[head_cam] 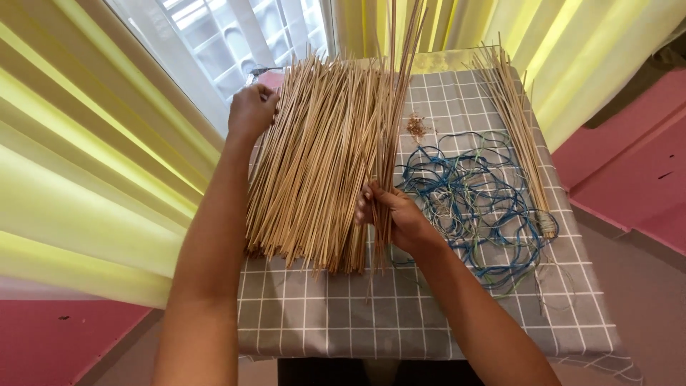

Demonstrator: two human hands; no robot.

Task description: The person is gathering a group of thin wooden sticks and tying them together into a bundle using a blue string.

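Right hand (397, 214) gripping upright sticks (394, 86), left hand (251, 111) on stick pile (314, 157)

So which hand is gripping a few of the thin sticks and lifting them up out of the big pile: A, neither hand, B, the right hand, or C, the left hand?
B: the right hand is closed around a small bunch of sticks that rises above the big pile of sticks, while the left hand rests at the pile's far left edge.
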